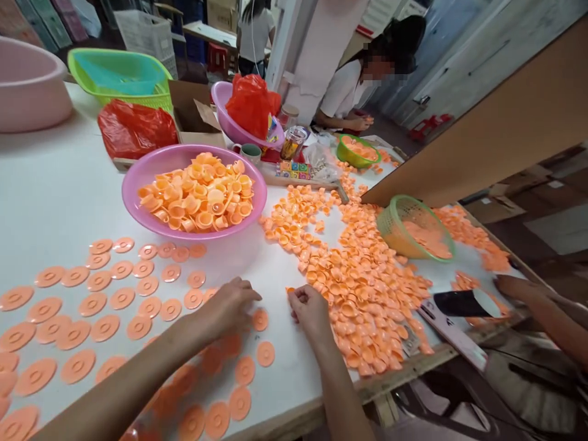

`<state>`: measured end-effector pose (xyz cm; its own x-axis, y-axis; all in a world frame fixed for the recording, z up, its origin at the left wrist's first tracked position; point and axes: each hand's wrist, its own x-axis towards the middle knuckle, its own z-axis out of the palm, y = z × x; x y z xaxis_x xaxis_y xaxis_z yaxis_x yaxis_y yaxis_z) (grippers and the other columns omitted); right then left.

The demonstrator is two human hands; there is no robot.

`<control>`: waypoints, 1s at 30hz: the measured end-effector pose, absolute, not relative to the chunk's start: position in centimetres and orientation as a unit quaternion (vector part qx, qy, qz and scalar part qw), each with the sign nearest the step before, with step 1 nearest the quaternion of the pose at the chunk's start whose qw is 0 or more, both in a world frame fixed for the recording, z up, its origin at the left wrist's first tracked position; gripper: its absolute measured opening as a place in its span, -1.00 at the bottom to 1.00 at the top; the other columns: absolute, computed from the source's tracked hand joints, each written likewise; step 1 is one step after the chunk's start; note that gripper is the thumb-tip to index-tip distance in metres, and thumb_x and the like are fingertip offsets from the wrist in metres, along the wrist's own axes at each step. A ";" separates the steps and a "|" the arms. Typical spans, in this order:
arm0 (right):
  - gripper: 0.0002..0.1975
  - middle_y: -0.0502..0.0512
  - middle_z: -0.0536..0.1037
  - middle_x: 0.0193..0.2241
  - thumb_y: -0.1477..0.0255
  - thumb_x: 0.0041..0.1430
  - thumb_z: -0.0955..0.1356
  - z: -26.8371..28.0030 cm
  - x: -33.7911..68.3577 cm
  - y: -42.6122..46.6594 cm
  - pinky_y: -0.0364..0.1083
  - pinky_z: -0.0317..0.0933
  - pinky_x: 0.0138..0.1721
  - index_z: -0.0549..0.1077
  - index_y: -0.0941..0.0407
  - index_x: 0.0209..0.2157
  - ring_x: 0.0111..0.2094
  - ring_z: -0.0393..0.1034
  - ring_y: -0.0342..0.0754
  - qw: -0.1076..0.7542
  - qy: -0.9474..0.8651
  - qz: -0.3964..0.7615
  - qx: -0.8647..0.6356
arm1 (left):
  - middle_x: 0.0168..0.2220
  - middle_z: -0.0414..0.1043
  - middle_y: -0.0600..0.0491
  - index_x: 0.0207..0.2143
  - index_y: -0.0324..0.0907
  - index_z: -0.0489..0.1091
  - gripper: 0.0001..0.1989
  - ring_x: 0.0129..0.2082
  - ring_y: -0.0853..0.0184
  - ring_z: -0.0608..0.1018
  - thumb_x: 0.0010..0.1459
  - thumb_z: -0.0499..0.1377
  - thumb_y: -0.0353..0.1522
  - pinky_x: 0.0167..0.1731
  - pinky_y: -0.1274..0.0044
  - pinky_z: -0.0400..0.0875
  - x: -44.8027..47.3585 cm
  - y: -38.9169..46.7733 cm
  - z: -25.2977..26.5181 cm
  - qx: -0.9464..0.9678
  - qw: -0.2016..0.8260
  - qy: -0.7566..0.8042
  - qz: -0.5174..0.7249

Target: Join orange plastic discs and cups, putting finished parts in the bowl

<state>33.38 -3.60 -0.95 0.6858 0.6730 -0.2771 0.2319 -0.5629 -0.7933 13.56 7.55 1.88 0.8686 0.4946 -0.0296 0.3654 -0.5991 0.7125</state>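
My left hand hovers above the white table with its fingers apart and bent downward, holding nothing that I can see. Close to its fingertips lies a flat orange disc with a raised ring in its middle. A pinch of my right hand grips a small orange cup-shaped piece, mostly hidden by the fingers. Many similar discs are spread over the left side, some under my left forearm. Right of my right hand spreads a large heap of small orange cups.
Behind my hands stands a pink basin full of orange cup pieces. A green basket holds orange pieces at the right. A phone lies near the table edge beside another person's arm. Another person sits at the back.
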 end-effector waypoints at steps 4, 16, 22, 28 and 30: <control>-0.80 -0.19 0.32 -0.70 0.32 -0.07 0.36 -0.7 33.3 -4.0 -0.24 0.11 -0.76 0.32 0.08 -0.38 -0.75 0.25 -0.18 0.408 -0.257 0.311 -0.819 | -0.31 0.45 0.04 -0.37 -0.08 0.53 -0.75 -0.22 0.24 0.42 -0.01 0.16 -0.57 -0.27 0.45 0.22 15.3 5.3 -1.4 0.897 0.364 0.231 0.096; -0.88 -0.17 0.33 -0.76 0.37 0.00 0.33 -0.5 29.7 -1.7 -0.25 -0.01 -0.76 0.29 0.08 -0.52 -0.77 0.17 -0.21 0.384 -0.288 0.406 -0.778 | -0.42 0.31 0.06 -0.47 -0.18 0.47 -0.93 -0.35 0.32 0.37 0.05 0.22 -0.47 -0.28 0.50 0.23 16.4 6.4 -2.3 0.857 0.390 0.309 0.132; -0.89 -0.16 0.32 -0.77 0.45 0.02 0.28 -0.7 29.3 -1.3 -0.23 0.03 -0.66 0.26 0.07 -0.55 -0.73 0.22 -0.19 0.339 -0.383 0.343 -0.788 | -0.41 0.41 0.08 -0.41 -0.14 0.54 -0.94 -0.38 0.36 0.46 0.02 0.25 -0.40 -0.35 0.56 0.29 16.5 7.4 -1.2 0.826 0.441 0.337 0.098; -0.86 -0.13 0.34 -0.74 0.43 0.06 0.27 -0.8 29.3 -1.6 -0.22 0.02 -0.66 0.24 0.06 -0.54 -0.70 0.22 -0.17 0.327 -0.402 0.322 -0.792 | -0.47 0.49 0.09 -0.51 -0.15 0.46 -0.91 -0.46 0.35 0.48 -0.01 0.15 -0.42 -0.52 0.57 0.20 17.5 7.1 -0.3 0.776 0.444 0.442 0.070; -0.87 -0.12 0.36 -0.72 0.41 0.09 0.27 -1.0 29.0 -1.8 -0.22 0.04 -0.66 0.25 0.06 -0.52 -0.70 0.24 -0.16 0.335 -0.395 0.322 -0.792 | -0.45 0.49 0.07 -0.54 -0.15 0.41 -0.89 -0.43 0.32 0.48 0.01 0.13 -0.41 -0.51 0.54 0.16 17.7 6.5 -0.2 0.770 0.428 0.469 0.066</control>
<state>28.97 -1.81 -0.95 0.4794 0.8423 -0.2463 0.4110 -0.4634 -0.7851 17.73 6.53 -0.21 0.5509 0.7789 -0.2998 0.6659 -0.1936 0.7205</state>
